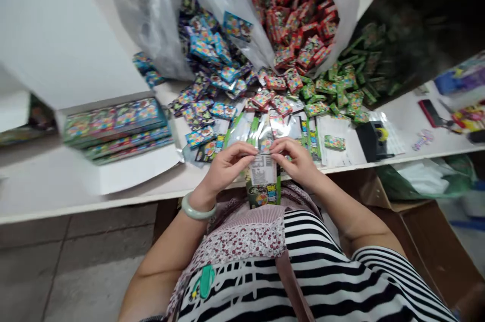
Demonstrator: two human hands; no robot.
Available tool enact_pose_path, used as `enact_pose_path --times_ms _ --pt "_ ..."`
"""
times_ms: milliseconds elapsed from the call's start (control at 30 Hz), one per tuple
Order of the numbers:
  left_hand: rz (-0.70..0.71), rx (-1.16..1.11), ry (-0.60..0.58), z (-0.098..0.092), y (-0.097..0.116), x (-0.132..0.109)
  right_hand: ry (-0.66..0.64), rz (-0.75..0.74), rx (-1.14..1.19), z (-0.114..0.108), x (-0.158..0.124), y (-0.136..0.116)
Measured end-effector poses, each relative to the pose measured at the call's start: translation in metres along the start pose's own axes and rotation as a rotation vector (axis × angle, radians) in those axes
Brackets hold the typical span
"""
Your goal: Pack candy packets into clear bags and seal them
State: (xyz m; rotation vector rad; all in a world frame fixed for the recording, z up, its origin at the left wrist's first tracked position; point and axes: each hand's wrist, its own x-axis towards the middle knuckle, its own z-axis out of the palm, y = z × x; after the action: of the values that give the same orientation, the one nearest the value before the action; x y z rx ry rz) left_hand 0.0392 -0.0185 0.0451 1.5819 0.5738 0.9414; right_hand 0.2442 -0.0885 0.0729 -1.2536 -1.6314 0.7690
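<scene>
A clear plastic packet with a dark and green printed card hangs over the table's front edge, close to the body. My left hand pinches its upper left edge between thumb and fingers, a pale green bangle on the wrist. On the packet's upper right edge, my right hand has the same pinch. Behind both hands lie more clear packets and green-edged cards. Small blue packs, red packs and green packs are heaped just beyond.
Plastic bags of blue and purple packs and red packs stand at the back. A white box with stacked display packs is at the left. Right are a dark bag of green packs, a black tape dispenser and a red object.
</scene>
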Motion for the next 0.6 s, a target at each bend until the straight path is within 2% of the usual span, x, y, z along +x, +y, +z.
enact_pose_path --times_ms 100,167,200,233,300,367,433,500,600 --pt "-0.049 -0.009 0.015 0.005 -0.007 0.008 -0.087 0.105 0.129 -0.016 -0.002 0.017" --pt "-0.06 0.002 0.045 0.009 -0.01 0.012 -0.094 0.208 0.155 -0.044 -0.006 0.04" --pt "-0.062 0.01 0.06 0.01 -0.011 0.014 -0.045 0.278 0.102 -0.064 -0.009 0.055" --pt "-0.065 0.02 0.071 0.012 -0.011 0.015 0.058 0.357 0.008 -0.086 -0.013 0.072" --pt "-0.08 0.042 0.089 0.016 -0.011 0.019 0.314 0.521 -0.35 -0.135 -0.021 0.105" --pt "-0.101 0.072 0.107 0.019 -0.012 0.023 0.415 0.572 -0.49 -0.179 -0.028 0.135" --pt "-0.112 0.101 0.124 0.024 -0.013 0.029 0.455 0.6 -0.59 -0.211 -0.031 0.157" --pt "-0.117 0.125 0.126 0.027 -0.014 0.036 0.451 0.619 -0.677 -0.227 -0.031 0.171" --pt "-0.147 0.162 0.1 0.029 -0.016 0.046 0.41 0.646 -0.785 -0.228 -0.025 0.185"
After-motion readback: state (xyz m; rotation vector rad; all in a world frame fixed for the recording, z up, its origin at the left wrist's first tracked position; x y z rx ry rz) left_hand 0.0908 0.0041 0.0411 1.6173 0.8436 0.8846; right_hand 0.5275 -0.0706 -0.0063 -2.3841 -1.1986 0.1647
